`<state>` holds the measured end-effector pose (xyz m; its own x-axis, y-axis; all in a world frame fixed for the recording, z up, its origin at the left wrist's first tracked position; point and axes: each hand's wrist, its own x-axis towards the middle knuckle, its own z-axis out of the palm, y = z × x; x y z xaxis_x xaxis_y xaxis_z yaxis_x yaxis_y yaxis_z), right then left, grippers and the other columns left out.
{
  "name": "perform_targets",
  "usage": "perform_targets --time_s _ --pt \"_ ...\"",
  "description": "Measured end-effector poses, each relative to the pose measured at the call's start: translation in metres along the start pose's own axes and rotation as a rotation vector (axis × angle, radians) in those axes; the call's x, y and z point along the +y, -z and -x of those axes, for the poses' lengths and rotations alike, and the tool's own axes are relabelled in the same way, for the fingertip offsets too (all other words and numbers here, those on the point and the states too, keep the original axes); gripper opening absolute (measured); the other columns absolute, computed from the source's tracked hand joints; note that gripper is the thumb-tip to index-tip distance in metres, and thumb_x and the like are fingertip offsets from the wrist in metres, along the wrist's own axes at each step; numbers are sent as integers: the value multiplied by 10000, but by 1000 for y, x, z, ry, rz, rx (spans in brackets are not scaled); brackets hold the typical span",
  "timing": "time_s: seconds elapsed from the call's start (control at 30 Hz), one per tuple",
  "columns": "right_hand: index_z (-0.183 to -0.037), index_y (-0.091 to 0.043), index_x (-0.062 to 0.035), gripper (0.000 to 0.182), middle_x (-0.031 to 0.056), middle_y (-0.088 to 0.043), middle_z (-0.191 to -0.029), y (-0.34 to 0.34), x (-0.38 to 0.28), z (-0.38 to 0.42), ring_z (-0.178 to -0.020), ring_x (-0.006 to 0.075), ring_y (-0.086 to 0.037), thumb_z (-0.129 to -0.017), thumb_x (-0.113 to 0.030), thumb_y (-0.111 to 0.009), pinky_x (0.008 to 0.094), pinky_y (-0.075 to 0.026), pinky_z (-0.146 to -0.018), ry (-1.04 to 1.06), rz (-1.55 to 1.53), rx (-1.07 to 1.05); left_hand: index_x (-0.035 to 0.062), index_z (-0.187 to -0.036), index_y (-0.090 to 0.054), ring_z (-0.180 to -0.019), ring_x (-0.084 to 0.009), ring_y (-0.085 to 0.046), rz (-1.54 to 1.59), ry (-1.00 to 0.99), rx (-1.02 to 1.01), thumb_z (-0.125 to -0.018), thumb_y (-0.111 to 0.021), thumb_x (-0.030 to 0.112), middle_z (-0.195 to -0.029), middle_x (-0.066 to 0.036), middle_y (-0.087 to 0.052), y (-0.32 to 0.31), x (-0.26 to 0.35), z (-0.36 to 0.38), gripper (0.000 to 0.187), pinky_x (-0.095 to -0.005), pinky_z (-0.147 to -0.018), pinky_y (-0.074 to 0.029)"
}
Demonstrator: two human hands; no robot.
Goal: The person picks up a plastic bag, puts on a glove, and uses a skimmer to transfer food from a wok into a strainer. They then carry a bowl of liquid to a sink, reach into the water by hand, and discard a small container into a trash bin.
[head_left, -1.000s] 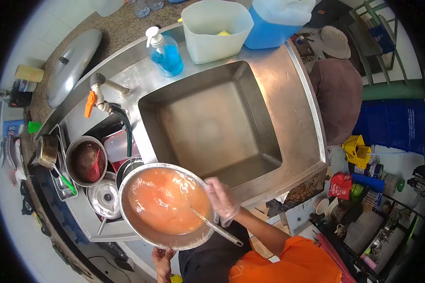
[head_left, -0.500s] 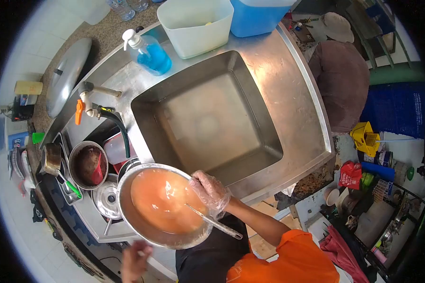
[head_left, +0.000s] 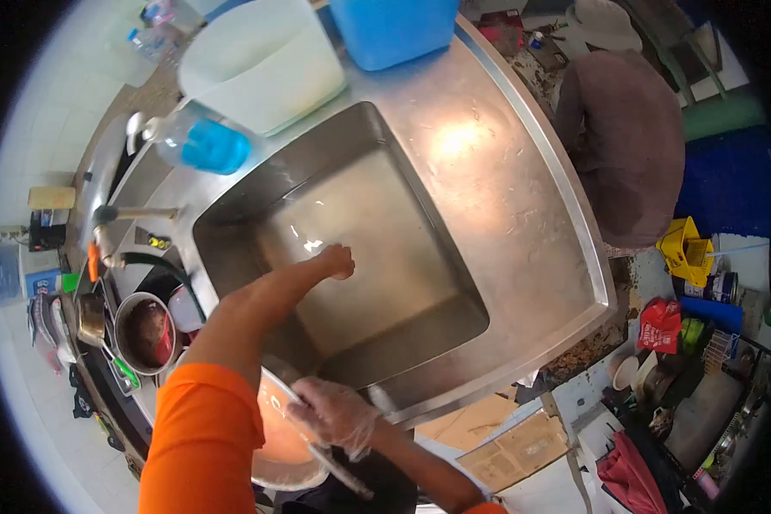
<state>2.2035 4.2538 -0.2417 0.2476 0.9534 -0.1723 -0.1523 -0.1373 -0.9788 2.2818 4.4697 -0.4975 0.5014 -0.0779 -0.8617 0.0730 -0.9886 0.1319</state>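
Note:
My bare left hand [head_left: 341,261] is over the large sink basin [head_left: 403,343], at the cloudy water, with its fingers curled in. What it holds, if anything, is hidden. My right hand [head_left: 336,415], in a clear plastic glove, is closed on the rim of the metal pot [head_left: 291,474] below the basin's front edge. Orange liquid [head_left: 278,428] fills the pot, which is partly hidden by my left sleeve. The handle of a metal spoon [head_left: 343,471] sticks out over the pot's rim beside my right hand.
A soap bottle [head_left: 206,146], a white tub [head_left: 265,73] and a blue container [head_left: 394,30] stand behind the basin. The tap [head_left: 107,218] and a used pot [head_left: 146,334] are at the left. A person [head_left: 621,146] crouches at the right, near a yellow bucket [head_left: 685,253].
My left hand has moved from below the pot up over the basin. The view has shifted, and the pot now shows lower, partly behind my left arm. My right hand stays on the rim.

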Motion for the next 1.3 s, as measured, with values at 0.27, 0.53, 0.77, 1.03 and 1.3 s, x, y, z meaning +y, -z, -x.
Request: perform_targets --time_s 0.27,0.53,0.77,1.03,1.3 --pt "-1034 -462 -27 255 238 -586 -932 5 21 0 -848 434 -581 -969 -273 -454 494 -446 -719 -30 -124 -114 -2 -1344 -427 -1286 -356 -426 -5 150 -310 -924 -405 272 -1385 -222 -436 -14 33 -56 502 -451 -1037 -374" --pt "-1092 -462 -19 271 255 -592 -909 4 36 -4 -820 424 -593 -968 -260 -461 480 -460 -710 46 -219 -100 70 -1450 -299 -1382 -319 -304 250 211 -64 -947 -293 476 -1485 -167 -334 -103 4 -114 647 -476 -1124 -253" --pt "-1149 -455 -6 312 251 -597 -988 16 34 -10 -897 418 -590 -960 -252 -482 476 -458 -788 -21 -301 -214 135 -1357 -462 -1305 -343 -413 224 -130 -103 -943 -313 376 -1448 -135 -398 -68 -9 -94 502 -477 -1094 -313" --pt "-1123 -489 -15 305 231 -611 -995 17 34 -13 -909 404 -598 -956 -270 -490 457 -463 -791 3 -244 -189 122 -1287 -547 -1247 -292 -493 103 -15 -81 -890 -422 294 -1340 -163 -516 -77 -7 -94 450 -447 -1031 -395" --pt "-1047 -512 -31 275 231 -611 -947 10 39 -13 -879 403 -601 -944 -286 -505 468 -455 -751 79 -170 -89 74 -824 -724 -917 -311 -659 273 -11 447 -789 -520 293 -919 -158 -693 -138 -18 -128 301 -452 -804 -527"
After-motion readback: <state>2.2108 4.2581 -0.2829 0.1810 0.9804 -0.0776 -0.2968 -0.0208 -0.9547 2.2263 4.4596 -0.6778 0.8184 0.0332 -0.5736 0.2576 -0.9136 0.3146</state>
